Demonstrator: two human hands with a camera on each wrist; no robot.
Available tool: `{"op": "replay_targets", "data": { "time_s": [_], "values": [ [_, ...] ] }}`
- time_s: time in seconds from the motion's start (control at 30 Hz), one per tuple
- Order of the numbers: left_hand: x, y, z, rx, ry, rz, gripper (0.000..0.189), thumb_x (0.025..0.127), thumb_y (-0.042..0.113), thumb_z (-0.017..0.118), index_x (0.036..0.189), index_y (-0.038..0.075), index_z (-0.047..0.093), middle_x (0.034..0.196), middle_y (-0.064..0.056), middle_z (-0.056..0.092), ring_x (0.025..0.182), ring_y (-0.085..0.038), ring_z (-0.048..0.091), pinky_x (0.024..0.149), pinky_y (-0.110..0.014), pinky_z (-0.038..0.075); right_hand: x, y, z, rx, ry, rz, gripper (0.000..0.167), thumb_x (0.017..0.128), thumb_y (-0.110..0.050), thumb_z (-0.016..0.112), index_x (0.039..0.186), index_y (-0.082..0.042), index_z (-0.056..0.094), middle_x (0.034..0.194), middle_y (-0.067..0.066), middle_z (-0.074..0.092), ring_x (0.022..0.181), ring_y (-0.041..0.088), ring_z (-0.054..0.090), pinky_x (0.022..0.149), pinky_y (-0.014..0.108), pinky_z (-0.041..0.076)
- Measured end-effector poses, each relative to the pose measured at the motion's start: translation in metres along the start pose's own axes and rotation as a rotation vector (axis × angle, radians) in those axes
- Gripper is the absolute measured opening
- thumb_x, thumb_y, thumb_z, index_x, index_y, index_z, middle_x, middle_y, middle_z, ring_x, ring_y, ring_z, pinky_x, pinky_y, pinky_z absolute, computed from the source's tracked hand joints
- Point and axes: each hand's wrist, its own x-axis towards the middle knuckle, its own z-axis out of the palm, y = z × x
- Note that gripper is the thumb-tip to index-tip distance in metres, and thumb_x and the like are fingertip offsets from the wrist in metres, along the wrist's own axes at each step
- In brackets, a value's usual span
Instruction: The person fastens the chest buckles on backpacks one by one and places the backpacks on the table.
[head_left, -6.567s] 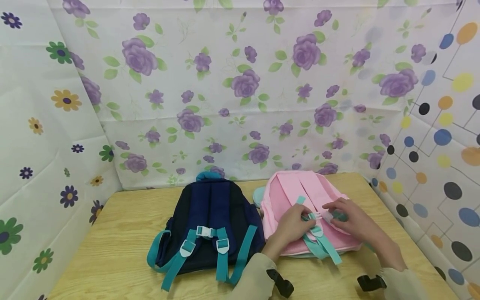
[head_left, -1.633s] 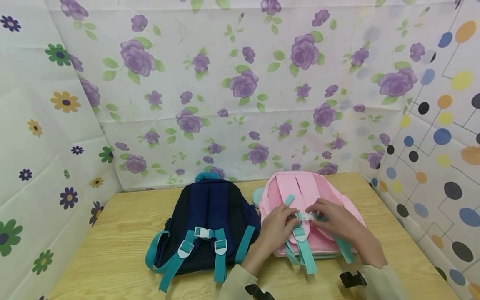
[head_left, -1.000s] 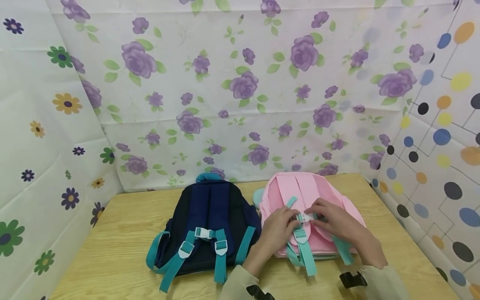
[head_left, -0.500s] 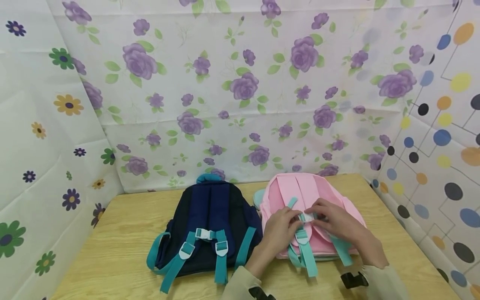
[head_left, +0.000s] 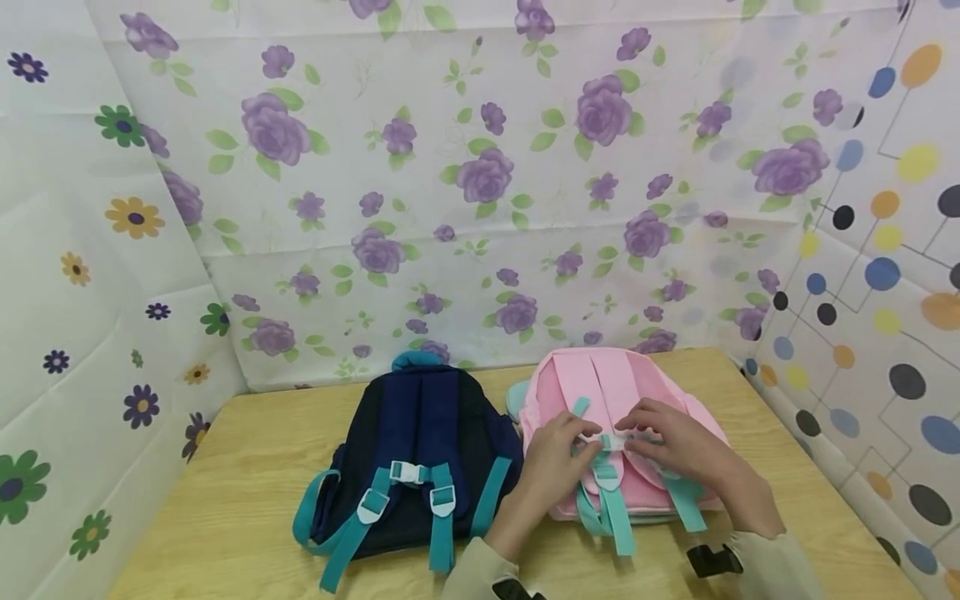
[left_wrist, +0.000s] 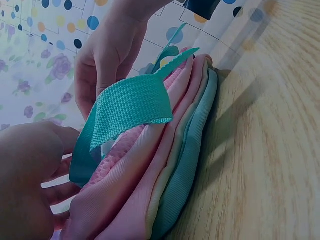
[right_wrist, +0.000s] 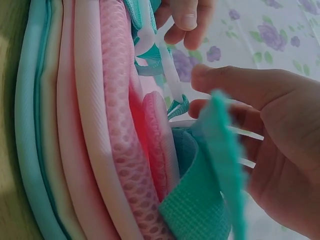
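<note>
A pink backpack (head_left: 663, 383) lies straps-up on the table, with teal webbing and white strap adjusters. Across its middle a white chest buckle (head_left: 617, 442) sits joined in one piece between the two shoulder straps. My left hand (head_left: 551, 462) is just left of the buckle, its thumb and forefinger spread. On the other side my right hand (head_left: 678, 446) stays over the bag, thumb and fingers apart. In the right wrist view, the white buckle (right_wrist: 170, 70) hangs between both hands with a gap to the right thumb. A teal strap (left_wrist: 132, 105) loops up in the left wrist view.
Left of the pink bag lies a navy backpack (head_left: 480, 425) with teal straps and its own fastened white buckle (head_left: 407, 473). Both rest on a wooden table (head_left: 240, 500). Flowered sheeting (head_left: 420, 167) stands behind, and dotted sheeting (head_left: 885, 350) on the right.
Earlier both hands held the strap ends, then pinched the white buckle from each side. Now the fingers have loosened and come off it, and the buckle is joined. The navy backpack stays in place.
</note>
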Motion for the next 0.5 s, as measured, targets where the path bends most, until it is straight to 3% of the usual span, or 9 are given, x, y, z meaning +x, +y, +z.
{"op": "replay_targets", "data": {
  "time_s": [0.2,0.5],
  "values": [
    [-0.002,0.000,-0.006,0.022,-0.006,0.009,0.022,0.097,0.032,0.065,0.114,0.022,0.073,0.106,0.005,0.065,0.083,-0.009,0.057,0.073,-0.019,0.044,0.000,0.000,0.001,-0.026,0.035,-0.026,0.017,0.094,-0.017,0.069,0.111,-0.013,0.072,0.105,-0.007,0.064,0.091,0.007,0.062,0.077,0.030,0.055],
    [-0.013,-0.001,-0.025,0.108,0.049,0.052,0.019,0.096,0.029,0.066,0.111,0.019,0.075,0.107,0.006,0.067,0.099,-0.012,0.063,0.089,-0.031,0.048,-0.005,0.000,0.000,-0.107,0.095,-0.037,0.017,0.094,-0.024,0.069,0.108,-0.014,0.073,0.107,-0.009,0.064,0.096,0.008,0.063,0.080,0.032,0.055]
  ]
}}
